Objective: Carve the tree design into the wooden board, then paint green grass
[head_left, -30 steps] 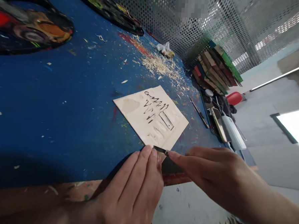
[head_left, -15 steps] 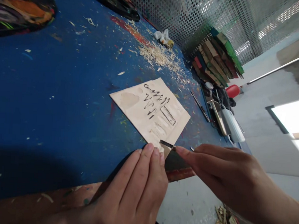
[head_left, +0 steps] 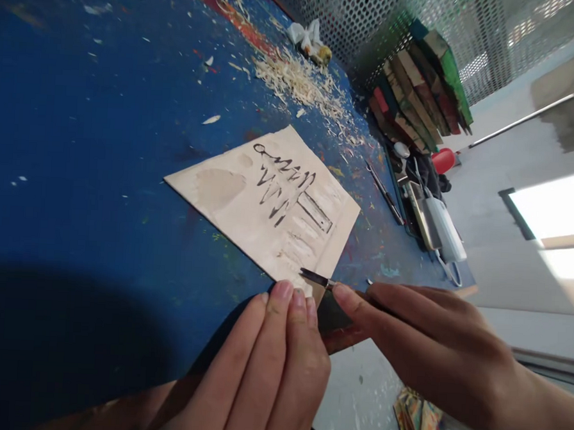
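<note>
Where daylight falls from a bright white rectangle [head_left: 561, 210] at the far right, it meets a blue counter with paint-flecked top [head_left: 79, 133], dotted with white specks and streaked red toward the back. Curled, pale wood shavings [head_left: 298, 81] lie heaped there, with a crumpled white wad [head_left: 303, 36] just beside them, near a grey perforated metal screen [head_left: 354, 26]. A leaning stack of worn, green-edged slabs [head_left: 413, 93] stands by the screen; near it are a rounded red object [head_left: 442, 160], a smooth white oblong block [head_left: 444, 230] and a slim dark pen-shaped tool [head_left: 384, 193]. Beyond the counter's edge, a crumpled multicoloured bundle [head_left: 418, 417] rests on the speckled grey floor [head_left: 354, 398]. A flat, cream-coloured board with black zigzag lines [head_left: 263, 207] lies on the counter, one corner toward the person. The left hand [head_left: 269, 368] has its fingers side by side on that near corner; with the thumb hidden, I cannot tell how far its grip closes. The right hand [head_left: 425, 338] keeps a narrow grip around a thin dark metal carving tool [head_left: 316, 278], whose blade reaches over the board just beyond the left fingertips, though contact is unclear
</note>
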Available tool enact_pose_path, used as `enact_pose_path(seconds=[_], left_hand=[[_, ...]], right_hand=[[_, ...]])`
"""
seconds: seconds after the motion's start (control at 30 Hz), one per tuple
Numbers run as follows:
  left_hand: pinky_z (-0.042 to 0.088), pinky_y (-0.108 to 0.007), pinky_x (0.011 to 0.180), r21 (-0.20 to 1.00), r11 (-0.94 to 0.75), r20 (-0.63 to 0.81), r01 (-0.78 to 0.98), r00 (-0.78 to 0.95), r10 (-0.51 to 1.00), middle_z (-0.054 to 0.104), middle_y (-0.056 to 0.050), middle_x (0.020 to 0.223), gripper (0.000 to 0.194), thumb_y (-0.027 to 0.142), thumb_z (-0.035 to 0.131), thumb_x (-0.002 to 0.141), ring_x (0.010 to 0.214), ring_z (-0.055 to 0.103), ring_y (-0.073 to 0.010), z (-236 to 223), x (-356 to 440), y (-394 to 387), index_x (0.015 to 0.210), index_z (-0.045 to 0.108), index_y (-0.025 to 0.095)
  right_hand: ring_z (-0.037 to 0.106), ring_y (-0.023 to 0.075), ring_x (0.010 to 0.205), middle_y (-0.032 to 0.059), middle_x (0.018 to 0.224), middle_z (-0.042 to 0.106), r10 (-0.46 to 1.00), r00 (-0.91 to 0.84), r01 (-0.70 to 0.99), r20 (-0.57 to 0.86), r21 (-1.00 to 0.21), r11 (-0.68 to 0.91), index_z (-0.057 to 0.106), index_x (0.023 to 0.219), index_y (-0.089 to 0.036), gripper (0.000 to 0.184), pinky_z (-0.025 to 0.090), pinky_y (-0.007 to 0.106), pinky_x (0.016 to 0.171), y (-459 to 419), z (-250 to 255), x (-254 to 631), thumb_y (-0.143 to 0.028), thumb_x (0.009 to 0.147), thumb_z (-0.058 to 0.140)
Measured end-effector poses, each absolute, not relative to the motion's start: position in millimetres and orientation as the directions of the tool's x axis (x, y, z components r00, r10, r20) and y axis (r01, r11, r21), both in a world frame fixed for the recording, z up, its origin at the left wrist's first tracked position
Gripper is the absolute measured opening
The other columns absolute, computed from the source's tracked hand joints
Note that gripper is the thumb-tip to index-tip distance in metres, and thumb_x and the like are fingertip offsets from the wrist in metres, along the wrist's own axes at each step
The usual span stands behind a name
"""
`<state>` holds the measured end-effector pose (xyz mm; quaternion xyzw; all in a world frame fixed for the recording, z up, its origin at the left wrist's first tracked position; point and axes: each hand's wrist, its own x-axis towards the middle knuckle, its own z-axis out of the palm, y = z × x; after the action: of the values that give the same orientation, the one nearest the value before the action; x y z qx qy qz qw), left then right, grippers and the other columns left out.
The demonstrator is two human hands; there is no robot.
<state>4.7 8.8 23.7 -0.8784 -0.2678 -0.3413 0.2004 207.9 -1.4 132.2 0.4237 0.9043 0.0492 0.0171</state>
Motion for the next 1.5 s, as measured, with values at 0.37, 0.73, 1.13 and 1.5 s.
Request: enact_pose_path(seconds=[0.37, 0.73, 1.13, 1.5], left_hand=[[0.051, -0.037, 0.101, -0.216, -0.714, 0.666, 0.666, 0.636, 0.391, 0.058, -0.016, 0.122, 0.037, 0.027, 0.053, 0.088, 0.115, 0.057, -0.0299, 29.1, 5.9, 2.6, 0.117, 0.06, 0.005], [0.061, -0.028, 0.078, -0.394, -0.74, 0.686, 0.545, 0.71, 0.158, 0.067, -0.017, 0.108, 0.032, 0.026, 0.054, 0.089, 0.096, 0.068, -0.0272, 29.6, -0.9, 22.4, 0.109, 0.064, 0.002], [0.062, -0.027, 0.077, -0.361, -0.725, 0.717, 0.586, 0.671, 0.186, 0.07, -0.015, 0.102, 0.029, 0.021, 0.05, 0.091, 0.092, 0.069, -0.025, 32.0, 2.4, 22.1, 0.107, 0.064, 0.002], [0.062, -0.03, 0.076, -0.293, -0.725, 0.766, 0.623, 0.607, 0.213, 0.07, -0.015, 0.102, 0.028, 0.016, 0.059, 0.086, 0.092, 0.069, -0.0269, 27.8, 6.7, 19.2, 0.108, 0.063, 0.0]], right_hand=[[0.058, 0.0097, 0.057, -0.0014, 0.078, 0.065, 0.835, -0.55, 0.835, -0.016, -0.002, 0.55, 0.049, 0.131, -0.024, 0.04, 0.044, 0.023, 0.048, 0.3, 121.3, 214.7, -0.015, 0.092, 0.052], [0.058, 0.0065, 0.058, -0.003, 0.076, 0.065, 0.837, -0.544, 0.837, 0.052, -0.034, 0.546, 0.057, 0.123, -0.024, 0.032, 0.046, 0.018, 0.052, 4.5, 121.8, 205.8, -0.015, 0.092, 0.052], [0.057, 0.0056, 0.057, -0.0041, 0.068, 0.061, 0.869, -0.485, 0.848, 0.099, -0.19, 0.495, 0.064, 0.11, -0.021, 0.023, 0.042, 0.016, 0.054, 11.9, 122.3, 186.7, -0.014, 0.093, 0.051], [0.055, 0.0073, 0.055, -0.0025, 0.068, 0.06, 0.823, -0.564, 0.823, -0.061, -0.126, 0.554, 0.063, 0.112, -0.02, 0.024, 0.038, 0.02, 0.05, 12.4, 150.1, 201.1, -0.014, 0.093, 0.049]])
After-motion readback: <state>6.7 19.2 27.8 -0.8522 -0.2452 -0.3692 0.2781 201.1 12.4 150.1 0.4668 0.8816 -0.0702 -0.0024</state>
